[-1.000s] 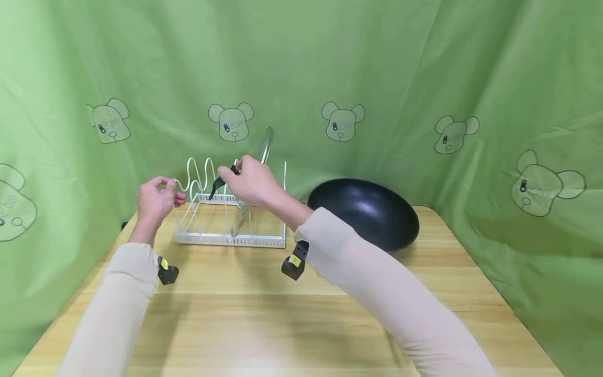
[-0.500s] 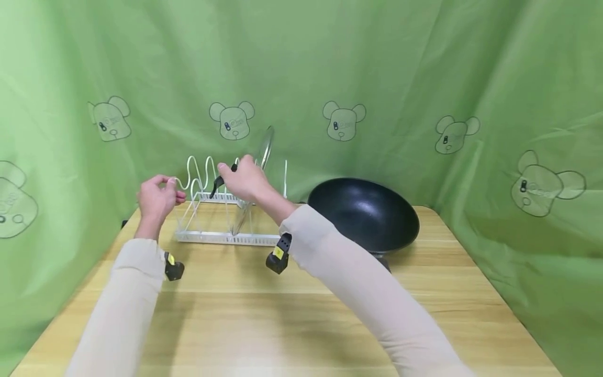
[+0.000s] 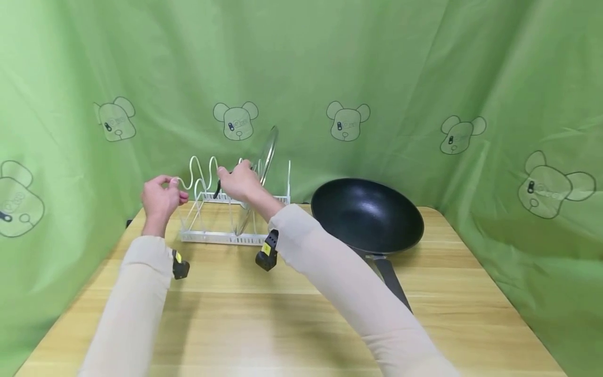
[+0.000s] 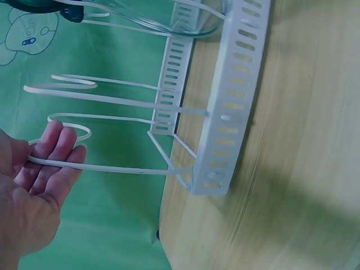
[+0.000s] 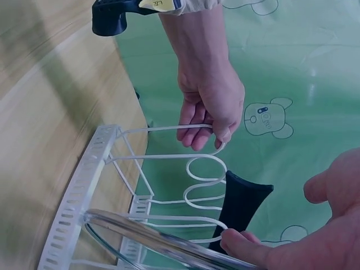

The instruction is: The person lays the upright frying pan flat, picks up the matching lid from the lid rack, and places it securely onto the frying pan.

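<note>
A white wire pot rack (image 3: 212,237) stands at the back left of the table. My left hand (image 3: 161,201) pinches the end wire loop of that rack between thumb and fingers; the left wrist view shows this hand (image 4: 42,185) closely. A glass lid (image 3: 268,157) with a metal rim stands on edge among the wires, leaning slightly right. Its black handle (image 5: 241,202) points left. My right hand (image 3: 242,182) is at the lid's handle side. In the right wrist view, this hand's (image 5: 320,236) fingertip meets the handle's base while the thumb stays apart from it.
A black wok (image 3: 367,212) lies right of the rack, its bowl tilted toward me. The wok's long handle (image 3: 393,283) points to the front right, partly behind my right sleeve (image 3: 348,283). A green curtain (image 3: 301,63) surrounds the wooden table (image 3: 235,324).
My right hand has shifted slightly and now covers more of the lid handle; its forearm swung left, uncovering the wok's handle. My left hand keeps its hold on the rack.
</note>
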Demonstrator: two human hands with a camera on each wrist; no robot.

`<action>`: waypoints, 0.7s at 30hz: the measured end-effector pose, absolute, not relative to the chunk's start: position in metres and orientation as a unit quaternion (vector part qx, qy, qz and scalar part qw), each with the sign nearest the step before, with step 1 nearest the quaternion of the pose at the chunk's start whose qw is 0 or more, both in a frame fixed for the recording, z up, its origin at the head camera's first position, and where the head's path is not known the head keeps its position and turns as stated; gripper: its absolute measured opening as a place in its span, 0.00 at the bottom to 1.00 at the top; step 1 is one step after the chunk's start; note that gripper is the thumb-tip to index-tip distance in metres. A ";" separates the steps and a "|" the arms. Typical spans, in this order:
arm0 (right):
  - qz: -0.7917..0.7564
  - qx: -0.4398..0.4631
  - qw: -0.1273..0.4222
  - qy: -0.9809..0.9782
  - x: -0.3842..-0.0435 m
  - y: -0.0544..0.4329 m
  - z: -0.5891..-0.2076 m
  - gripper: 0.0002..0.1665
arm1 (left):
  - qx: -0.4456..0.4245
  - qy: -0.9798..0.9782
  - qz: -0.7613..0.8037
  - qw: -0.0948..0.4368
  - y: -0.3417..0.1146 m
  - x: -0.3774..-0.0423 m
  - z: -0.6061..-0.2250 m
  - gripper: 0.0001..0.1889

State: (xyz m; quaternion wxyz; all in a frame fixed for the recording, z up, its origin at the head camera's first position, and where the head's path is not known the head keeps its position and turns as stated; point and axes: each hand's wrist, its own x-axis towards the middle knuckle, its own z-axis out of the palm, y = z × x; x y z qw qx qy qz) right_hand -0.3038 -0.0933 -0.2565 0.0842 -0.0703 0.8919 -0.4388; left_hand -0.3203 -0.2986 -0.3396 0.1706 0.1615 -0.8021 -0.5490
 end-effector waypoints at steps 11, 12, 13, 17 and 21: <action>-0.451 -0.044 0.102 0.886 -0.317 -0.106 -0.273 0.47 | 0.159 -0.758 -0.616 0.146 -0.303 -0.318 -0.341 0.20; -0.452 -0.040 0.100 0.885 -0.318 -0.107 -0.275 0.46 | 0.162 -0.759 -0.613 0.145 -0.303 -0.318 -0.341 0.20; -0.456 -0.038 0.099 0.884 -0.318 -0.108 -0.276 0.46 | 0.164 -0.760 -0.612 0.146 -0.302 -0.319 -0.340 0.20; -0.475 -0.031 0.096 0.874 -0.321 -0.112 -0.284 0.44 | 0.167 -0.753 -0.617 0.152 -0.302 -0.319 -0.341 0.20; -0.495 -0.021 0.090 0.864 -0.321 -0.117 -0.290 0.43 | 0.168 -0.741 -0.632 0.155 -0.304 -0.318 -0.340 0.19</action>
